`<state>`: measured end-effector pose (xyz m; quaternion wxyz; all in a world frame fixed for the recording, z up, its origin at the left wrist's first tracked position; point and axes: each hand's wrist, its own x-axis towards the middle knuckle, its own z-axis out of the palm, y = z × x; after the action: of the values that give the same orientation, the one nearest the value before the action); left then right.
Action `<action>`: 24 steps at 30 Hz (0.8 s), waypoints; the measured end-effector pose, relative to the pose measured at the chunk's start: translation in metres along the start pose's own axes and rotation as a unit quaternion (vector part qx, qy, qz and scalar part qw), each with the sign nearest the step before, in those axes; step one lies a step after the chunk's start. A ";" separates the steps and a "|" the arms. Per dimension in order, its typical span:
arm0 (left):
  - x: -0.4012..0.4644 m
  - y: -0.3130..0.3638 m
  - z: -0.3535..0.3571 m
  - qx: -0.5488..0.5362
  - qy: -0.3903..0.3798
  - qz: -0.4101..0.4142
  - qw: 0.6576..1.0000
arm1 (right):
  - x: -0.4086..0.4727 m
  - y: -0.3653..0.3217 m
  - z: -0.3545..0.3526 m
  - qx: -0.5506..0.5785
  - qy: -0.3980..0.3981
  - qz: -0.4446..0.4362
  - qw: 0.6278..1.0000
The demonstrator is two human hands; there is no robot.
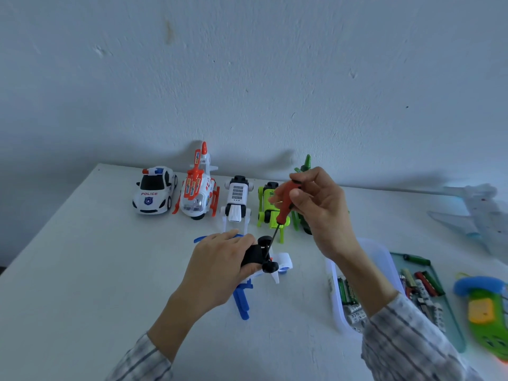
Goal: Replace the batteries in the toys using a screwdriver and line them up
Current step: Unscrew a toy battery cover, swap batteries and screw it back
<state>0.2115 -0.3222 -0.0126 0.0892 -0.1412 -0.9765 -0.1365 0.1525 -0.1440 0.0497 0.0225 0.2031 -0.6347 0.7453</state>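
Toys stand in a row along the back edge of the white table [82, 270], against the wall: a police car [154, 191], an orange-and-white helicopter [197, 192], a white robot dog [237, 200] and a green robot dog [270, 210], with a dark green toy behind the raised hand. Set side by side and facing forward, they look like the line-up the task asks for.

Near the front, a blue-and-white toy [275, 266] lies turned over on the table, probably so its underside and battery cover face up. The left hand [220, 259] is closed around its black underbody, pinning it steady against the push of the tool.

To the right a clear tub [336, 312] of batteries [347, 294] and a green tray [450, 320] of more sit within easy reach.

The right hand [321, 213] pinches the orange screwdriver [284, 204] high on its handle with curled fingers, a grip suited to twirling. Its thin shaft slants down, tip at the black underbody, apparently on a screw, though that is too small to see.
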 end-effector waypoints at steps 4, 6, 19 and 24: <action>0.002 -0.004 0.002 -0.004 -0.003 0.013 1.000 | 0.001 0.002 -0.005 -0.025 0.036 0.004 0.999; 0.001 -0.004 0.004 -0.003 0.000 0.013 1.000 | 0.004 -0.001 -0.004 -0.021 0.031 -0.002 0.999; 0.006 -0.007 0.005 0.031 0.014 0.025 0.999 | 0.009 -0.004 0.027 -0.047 -0.021 -0.030 0.998; 0.008 -0.006 0.002 0.033 -0.015 0.020 0.999 | 0.003 0.001 0.031 -0.061 -0.014 -0.016 0.998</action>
<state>0.2023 -0.3248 -0.0141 0.0821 -0.1600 -0.9785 -0.1005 0.1583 -0.1741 0.0533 0.0381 0.2216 -0.6761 0.7017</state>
